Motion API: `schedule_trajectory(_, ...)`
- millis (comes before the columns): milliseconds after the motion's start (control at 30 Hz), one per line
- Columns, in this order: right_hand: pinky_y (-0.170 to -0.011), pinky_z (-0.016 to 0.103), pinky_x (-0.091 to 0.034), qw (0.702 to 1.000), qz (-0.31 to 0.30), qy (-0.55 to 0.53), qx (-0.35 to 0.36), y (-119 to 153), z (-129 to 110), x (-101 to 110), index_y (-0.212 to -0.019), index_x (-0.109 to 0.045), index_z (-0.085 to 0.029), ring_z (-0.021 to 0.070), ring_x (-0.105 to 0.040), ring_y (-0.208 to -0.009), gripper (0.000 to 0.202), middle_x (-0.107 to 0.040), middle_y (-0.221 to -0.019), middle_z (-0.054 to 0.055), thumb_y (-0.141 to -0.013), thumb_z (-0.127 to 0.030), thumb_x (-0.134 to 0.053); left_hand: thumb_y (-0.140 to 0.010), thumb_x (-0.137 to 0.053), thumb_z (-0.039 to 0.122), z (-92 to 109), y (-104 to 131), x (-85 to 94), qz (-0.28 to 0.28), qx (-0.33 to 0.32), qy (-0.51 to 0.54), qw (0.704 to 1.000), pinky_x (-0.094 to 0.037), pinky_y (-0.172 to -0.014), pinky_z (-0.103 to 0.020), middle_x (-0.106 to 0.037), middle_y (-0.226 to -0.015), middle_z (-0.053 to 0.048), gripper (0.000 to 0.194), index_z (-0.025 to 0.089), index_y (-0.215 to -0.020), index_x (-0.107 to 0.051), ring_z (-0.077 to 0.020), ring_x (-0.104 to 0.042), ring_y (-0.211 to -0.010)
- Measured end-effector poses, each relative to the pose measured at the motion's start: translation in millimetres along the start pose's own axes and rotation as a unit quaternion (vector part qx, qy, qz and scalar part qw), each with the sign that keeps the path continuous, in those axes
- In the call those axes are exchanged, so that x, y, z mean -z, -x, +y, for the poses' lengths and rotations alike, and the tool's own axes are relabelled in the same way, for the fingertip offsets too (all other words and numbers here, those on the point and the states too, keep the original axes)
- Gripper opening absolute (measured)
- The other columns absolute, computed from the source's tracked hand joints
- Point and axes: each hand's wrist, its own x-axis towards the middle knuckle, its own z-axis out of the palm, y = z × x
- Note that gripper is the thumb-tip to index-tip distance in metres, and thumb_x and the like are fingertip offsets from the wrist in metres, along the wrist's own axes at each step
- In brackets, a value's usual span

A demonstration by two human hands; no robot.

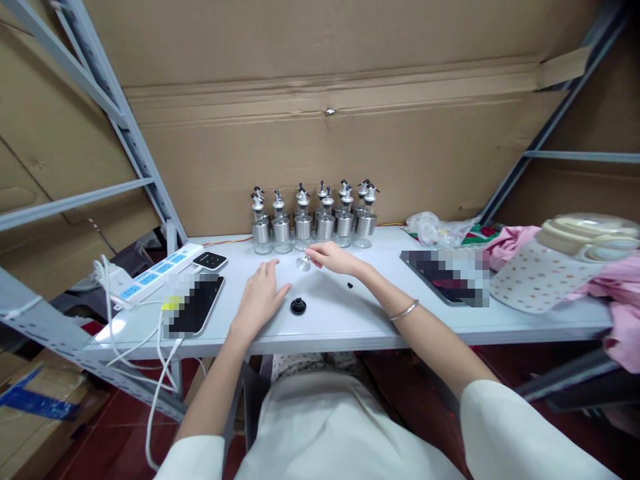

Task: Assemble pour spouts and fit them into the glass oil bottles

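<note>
Between the fingers of my right hand is a small silver metal piece, held just above the white table. My left hand is over the table to its left, with thumb and fingers apart and nothing in it. A round black stopper sits on the tabletop between my forearms. Farther right lies a tiny black part. Behind my hands stand several glass bottles with silver sleeves and pourer tops, grouped in rows.
On the left are a power strip, a small white device, a tablet and white cables. At right are another tablet, a dotted jug, pink cloth and a plastic bag. Cardboard stands behind.
</note>
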Motion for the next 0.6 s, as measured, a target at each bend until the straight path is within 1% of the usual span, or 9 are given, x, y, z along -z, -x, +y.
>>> schedule_trajectory(67, -0.062, 0.024, -0.034, 0.999, -0.045, -0.022, 0.000, 2, -1, -1, -0.059, -0.044, -0.018, 0.0106, -0.043, -0.055, 0.036, -0.047, -0.054, -0.002, -0.090, -0.036, -0.035, -0.090, -0.047, 0.034, 1, 0, -7.5, -0.009, -0.064, 0.015, 0.998, -0.034, -0.106, -0.043, -0.050, -0.130, -0.012, 0.045, 0.021, -0.131, -0.034, -0.0245, -0.049, -0.122)
schedule_trajectory(100, -0.062, 0.024, -0.034, 0.998, -0.051, -0.024, -0.003, 3, -2, -2, -0.059, -0.044, -0.018, 0.0104, -0.043, -0.055, 0.036, -0.047, -0.054, -0.002, -0.089, -0.036, -0.035, -0.090, -0.046, 0.034, -1, 1, -10.0, -0.018, -0.068, 0.011, 0.997, -0.028, -0.109, -0.049, -0.050, -0.129, -0.011, 0.044, 0.022, -0.130, -0.035, -0.0250, -0.049, -0.122)
schedule_trajectory(167, -0.062, 0.024, -0.033, 0.999, -0.046, -0.016, -0.009, 4, -3, -3, -0.058, -0.043, -0.018, 0.0101, -0.043, -0.054, 0.037, -0.046, -0.053, -0.003, -0.090, -0.036, -0.035, -0.091, -0.045, 0.035, -9, 1, -13.2, -0.027, -0.032, -0.006, 0.999, -0.020, -0.109, -0.061, -0.052, -0.125, -0.012, 0.040, 0.020, -0.128, -0.038, -0.0270, -0.051, -0.118)
schedule_trajectory(200, -0.062, 0.024, -0.033, 0.999, -0.042, -0.010, -0.013, 5, -3, -3, -0.058, -0.042, -0.018, 0.0100, -0.042, -0.054, 0.038, -0.046, -0.053, -0.003, -0.090, -0.036, -0.035, -0.091, -0.045, 0.036, -13, 0, -14.3, -0.025, -0.010, -0.007, 1.000, -0.019, -0.107, -0.064, -0.053, -0.124, -0.013, 0.040, 0.018, -0.127, -0.039, -0.0279, -0.052, -0.116)
schedule_trajectory(267, -0.062, 0.024, -0.033, 0.999, -0.049, -0.004, -0.017, 5, -4, -5, -0.057, -0.042, -0.018, 0.0099, -0.043, -0.053, 0.038, -0.046, -0.052, -0.003, -0.090, -0.036, -0.036, -0.091, -0.046, 0.036, -18, -2, -16.7, -0.016, -0.003, 0.021, 1.000, -0.027, -0.106, -0.059, -0.052, -0.125, -0.015, 0.043, 0.016, -0.128, -0.038, -0.0282, -0.051, -0.117)
schedule_trajectory(367, -0.063, 0.024, -0.035, 0.996, -0.089, -0.032, -0.005, 3, -5, -9, -0.060, -0.046, -0.017, 0.0099, -0.045, -0.052, 0.037, -0.049, -0.052, -0.002, -0.090, -0.036, -0.037, -0.089, -0.051, 0.034, -14, -6, -21.3, -0.009, -0.085, 0.109, 0.990, -0.039, -0.103, -0.044, -0.050, -0.130, -0.014, 0.049, 0.017, -0.133, -0.035, -0.0253, -0.050, -0.121)
schedule_trajectory(467, -0.063, 0.024, -0.037, 0.992, -0.115, -0.060, 0.014, 2, -9, -12, -0.060, -0.048, -0.016, 0.0099, -0.046, -0.053, 0.038, -0.051, -0.054, -0.001, -0.092, -0.035, -0.036, -0.089, -0.051, 0.026, -2, -7, -24.4, -0.003, -0.150, 0.178, 0.973, -0.044, -0.097, -0.037, -0.055, -0.127, -0.010, 0.046, 0.022, -0.132, -0.037, -0.0220, -0.055, -0.115)
schedule_trajectory(533, -0.064, 0.024, -0.039, 0.993, -0.104, -0.049, 0.019, 7, -17, -10, -0.061, -0.049, -0.016, 0.0102, -0.048, -0.055, 0.037, -0.053, -0.056, 0.000, -0.092, -0.031, -0.037, -0.089, -0.049, 0.021, 3, -7, -25.0, 0.010, -0.166, 0.195, 0.967, -0.047, -0.092, -0.035, -0.060, -0.119, -0.007, 0.038, 0.023, -0.126, -0.043, -0.0204, -0.060, -0.107)
schedule_trajectory(600, -0.066, 0.025, -0.040, 0.999, -0.046, -0.013, 0.020, 22, -31, -5, -0.065, -0.053, -0.016, 0.0113, -0.050, -0.059, 0.032, -0.057, -0.062, 0.001, -0.092, -0.027, -0.040, -0.088, -0.048, 0.017, 4, -6, -25.1, 0.030, -0.179, 0.179, 0.967, -0.047, -0.089, -0.034, -0.064, -0.111, -0.005, 0.029, 0.022, -0.116, -0.050, -0.0198, -0.062, -0.100)
